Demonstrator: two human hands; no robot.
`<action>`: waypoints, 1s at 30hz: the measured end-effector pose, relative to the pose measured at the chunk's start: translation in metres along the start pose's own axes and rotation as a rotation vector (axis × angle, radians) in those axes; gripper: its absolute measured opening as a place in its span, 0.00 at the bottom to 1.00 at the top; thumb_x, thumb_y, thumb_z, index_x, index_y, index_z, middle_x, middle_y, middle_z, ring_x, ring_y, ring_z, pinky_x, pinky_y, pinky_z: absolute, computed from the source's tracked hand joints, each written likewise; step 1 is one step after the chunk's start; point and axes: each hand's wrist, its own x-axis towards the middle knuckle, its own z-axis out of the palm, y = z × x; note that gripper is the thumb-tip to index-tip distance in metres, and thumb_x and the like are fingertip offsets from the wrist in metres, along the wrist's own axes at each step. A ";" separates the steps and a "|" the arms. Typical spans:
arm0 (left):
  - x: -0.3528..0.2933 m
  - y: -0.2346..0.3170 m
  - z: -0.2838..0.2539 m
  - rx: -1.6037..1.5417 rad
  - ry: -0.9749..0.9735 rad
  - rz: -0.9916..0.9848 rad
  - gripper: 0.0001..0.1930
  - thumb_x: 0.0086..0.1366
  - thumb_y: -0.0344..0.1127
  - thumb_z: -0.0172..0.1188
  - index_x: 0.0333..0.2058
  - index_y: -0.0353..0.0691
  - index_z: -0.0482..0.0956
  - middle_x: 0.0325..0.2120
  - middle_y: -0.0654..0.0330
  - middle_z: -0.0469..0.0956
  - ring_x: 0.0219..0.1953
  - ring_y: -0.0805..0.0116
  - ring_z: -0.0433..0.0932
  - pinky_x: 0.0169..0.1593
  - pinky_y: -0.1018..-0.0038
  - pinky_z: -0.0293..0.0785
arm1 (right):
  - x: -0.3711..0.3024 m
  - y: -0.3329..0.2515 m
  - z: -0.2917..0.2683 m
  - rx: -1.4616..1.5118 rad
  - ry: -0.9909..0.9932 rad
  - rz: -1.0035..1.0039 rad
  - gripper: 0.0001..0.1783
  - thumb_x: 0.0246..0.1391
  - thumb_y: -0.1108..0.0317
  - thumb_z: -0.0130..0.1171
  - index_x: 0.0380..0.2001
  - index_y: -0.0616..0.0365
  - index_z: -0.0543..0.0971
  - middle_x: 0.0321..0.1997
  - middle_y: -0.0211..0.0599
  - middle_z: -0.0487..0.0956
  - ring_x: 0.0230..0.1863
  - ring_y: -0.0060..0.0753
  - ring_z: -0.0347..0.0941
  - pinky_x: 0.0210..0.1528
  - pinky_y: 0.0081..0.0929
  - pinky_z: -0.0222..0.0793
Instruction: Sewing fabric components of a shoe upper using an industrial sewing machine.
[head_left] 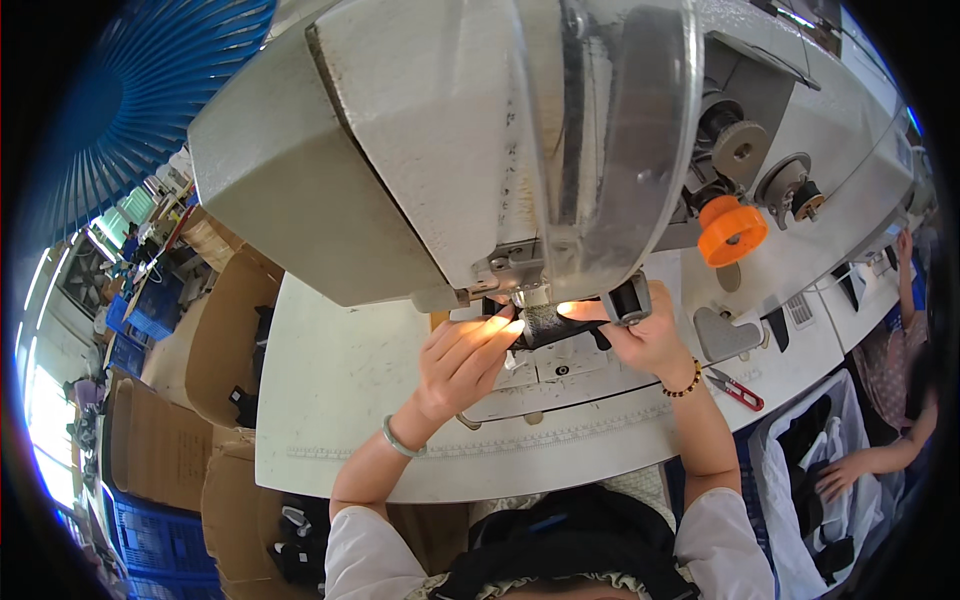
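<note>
Head view: left hand (465,360) comes in with fingers together and nearly straight, tips on the left end of a black piece (560,332); whether it pinches or only presses, cannot tell. Right hand (645,330) holds the right end narrowly, forefinger stretched along the top. Piece lies between the two hands, under the metal clamp parts (533,297) of a sewing machine (420,150).

Risks (judgement): fingertips on both sides sit close to the working point, so a cycle started early could catch one. Uneven pull between the hands could skew the piece or bunch it, giving a crooked seam. Fingers cover its ends, so a misplaced edge might pass unnoticed. Needle itself not discernible.

Materials: piece looks like soft fabric, strip-like, with a greyish, rough-looking patch in the middle. Machine casing is pale, boxy, finely pebbled; a clear curved plastic shield (640,150) stands above the right hand. Beyond that hand, upper right, a ribbed orange knob (732,230). Just beside the right wrist, red-handled snips (737,390) with pointed metal blades lie on the smooth white surface (340,400). Farther from the right hand, a flat grey rounded plate (727,335).
</note>
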 end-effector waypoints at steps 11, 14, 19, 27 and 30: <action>0.000 -0.006 0.000 0.010 -0.039 -0.023 0.17 0.43 0.21 0.64 0.36 0.41 0.81 0.32 0.63 0.79 0.25 0.73 0.74 0.26 0.77 0.62 | 0.000 -0.004 0.002 0.002 0.045 0.068 0.14 0.33 0.84 0.57 0.27 0.57 0.80 0.34 0.32 0.76 0.26 0.31 0.74 0.24 0.22 0.67; -0.001 -0.007 -0.002 -0.005 -0.063 -0.054 0.17 0.43 0.22 0.63 0.36 0.43 0.81 0.33 0.63 0.80 0.26 0.72 0.74 0.27 0.77 0.63 | 0.002 -0.007 0.000 -0.093 0.024 0.020 0.10 0.35 0.82 0.59 0.25 0.57 0.79 0.33 0.32 0.76 0.25 0.31 0.73 0.24 0.23 0.67; 0.000 -0.009 -0.001 -0.013 -0.047 -0.060 0.18 0.42 0.22 0.62 0.36 0.44 0.81 0.33 0.64 0.80 0.29 0.71 0.76 0.28 0.77 0.63 | 0.003 -0.009 -0.003 -0.198 -0.020 -0.047 0.07 0.35 0.79 0.61 0.22 0.57 0.78 0.34 0.32 0.75 0.25 0.31 0.73 0.23 0.24 0.66; -0.004 -0.014 0.005 -0.039 0.009 -0.091 0.19 0.40 0.20 0.62 0.34 0.44 0.81 0.34 0.64 0.81 0.30 0.70 0.77 0.30 0.76 0.67 | 0.002 -0.007 0.003 -0.146 0.041 -0.020 0.05 0.37 0.81 0.60 0.20 0.62 0.74 0.31 0.36 0.74 0.24 0.32 0.69 0.22 0.25 0.63; -0.003 -0.015 0.006 -0.055 -0.022 -0.120 0.20 0.36 0.15 0.60 0.32 0.38 0.79 0.30 0.57 0.79 0.34 0.60 0.78 0.36 0.71 0.74 | 0.004 -0.003 0.006 -0.160 0.084 -0.057 0.05 0.37 0.81 0.59 0.20 0.63 0.73 0.30 0.36 0.73 0.23 0.32 0.67 0.21 0.26 0.61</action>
